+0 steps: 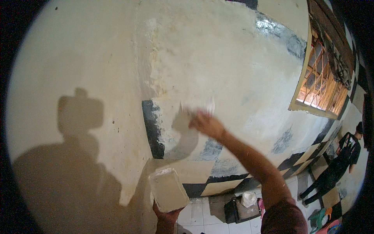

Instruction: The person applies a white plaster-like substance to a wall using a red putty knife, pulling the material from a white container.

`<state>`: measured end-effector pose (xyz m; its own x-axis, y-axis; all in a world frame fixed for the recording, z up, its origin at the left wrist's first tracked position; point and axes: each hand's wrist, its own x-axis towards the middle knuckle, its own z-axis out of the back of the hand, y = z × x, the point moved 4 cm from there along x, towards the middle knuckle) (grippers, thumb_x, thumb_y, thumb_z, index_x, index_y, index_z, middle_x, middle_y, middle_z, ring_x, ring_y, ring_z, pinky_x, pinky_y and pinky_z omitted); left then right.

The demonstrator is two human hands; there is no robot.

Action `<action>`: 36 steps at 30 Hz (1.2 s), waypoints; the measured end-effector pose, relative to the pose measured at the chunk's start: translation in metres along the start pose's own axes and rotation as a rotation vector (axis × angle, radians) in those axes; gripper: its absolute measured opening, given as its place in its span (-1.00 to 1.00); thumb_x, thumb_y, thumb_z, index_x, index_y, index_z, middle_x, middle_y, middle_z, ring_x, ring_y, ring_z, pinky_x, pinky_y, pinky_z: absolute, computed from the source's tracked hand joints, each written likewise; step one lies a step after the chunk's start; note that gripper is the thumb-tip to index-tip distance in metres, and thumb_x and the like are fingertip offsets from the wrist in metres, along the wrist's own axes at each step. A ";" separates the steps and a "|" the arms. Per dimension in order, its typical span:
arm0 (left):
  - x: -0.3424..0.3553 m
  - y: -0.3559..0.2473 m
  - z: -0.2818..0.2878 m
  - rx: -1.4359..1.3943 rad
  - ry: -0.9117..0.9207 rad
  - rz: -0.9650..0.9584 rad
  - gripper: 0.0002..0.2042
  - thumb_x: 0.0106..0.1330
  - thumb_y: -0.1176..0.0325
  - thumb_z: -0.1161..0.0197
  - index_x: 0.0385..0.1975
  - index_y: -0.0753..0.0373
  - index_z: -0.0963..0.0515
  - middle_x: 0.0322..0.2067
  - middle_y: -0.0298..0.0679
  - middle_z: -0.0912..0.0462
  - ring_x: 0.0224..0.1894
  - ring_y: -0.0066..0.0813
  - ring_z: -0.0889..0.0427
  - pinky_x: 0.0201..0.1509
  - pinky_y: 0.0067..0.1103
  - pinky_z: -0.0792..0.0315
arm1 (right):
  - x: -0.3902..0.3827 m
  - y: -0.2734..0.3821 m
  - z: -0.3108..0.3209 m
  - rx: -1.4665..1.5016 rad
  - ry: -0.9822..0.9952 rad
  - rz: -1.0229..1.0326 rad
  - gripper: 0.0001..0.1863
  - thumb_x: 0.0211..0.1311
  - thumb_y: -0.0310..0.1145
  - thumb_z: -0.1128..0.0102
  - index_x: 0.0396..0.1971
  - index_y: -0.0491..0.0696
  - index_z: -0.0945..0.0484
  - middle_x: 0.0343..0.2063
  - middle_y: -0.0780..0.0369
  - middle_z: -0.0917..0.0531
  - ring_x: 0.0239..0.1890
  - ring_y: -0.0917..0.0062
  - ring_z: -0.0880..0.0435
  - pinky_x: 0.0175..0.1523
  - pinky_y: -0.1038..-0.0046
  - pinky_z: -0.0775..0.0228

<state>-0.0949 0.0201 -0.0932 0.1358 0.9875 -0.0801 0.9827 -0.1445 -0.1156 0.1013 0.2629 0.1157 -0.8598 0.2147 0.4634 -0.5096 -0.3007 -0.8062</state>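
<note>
My right hand (208, 125) is closed round a wide flat brush (199, 106), pressed to the wall (230, 66). Motion blurs its pale end, so the bristles do not show clearly. Lower down, near the corner, my left hand (167, 213) grips a cream rectangular tub (168, 190) from below. White crust lines the tub's upper rim. Around the brush the wall carries whitish paint, with dark squares showing through in patches. A bare black strip (152, 130) stands by the corner, left of my right hand.
A barred window (323, 80) opens in the wall at the right. Below, on the tiled floor (216, 229), a black crate (235, 210) stands with a white bag (248, 199) on it. A person in dark clothes (343, 160) stands far right, near colourful plastic items (325, 222).
</note>
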 end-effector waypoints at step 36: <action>0.005 0.011 0.001 -0.022 0.168 0.082 -0.36 0.31 -0.19 0.05 0.32 0.03 -0.27 0.16 -0.12 -0.46 0.19 0.08 -0.47 0.05 0.17 -0.43 | 0.180 -0.291 0.232 -0.228 -0.312 -0.284 -0.75 0.17 -0.30 -0.16 -0.17 0.12 -0.72 -0.11 0.15 -0.67 0.02 0.27 -0.58 0.04 0.34 -0.48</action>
<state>-0.0833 0.0238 -0.0957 0.2325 0.9695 0.0780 0.9699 -0.2251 -0.0933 0.0877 0.1734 0.5192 -0.6741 -0.0411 0.7375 -0.7357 -0.0516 -0.6754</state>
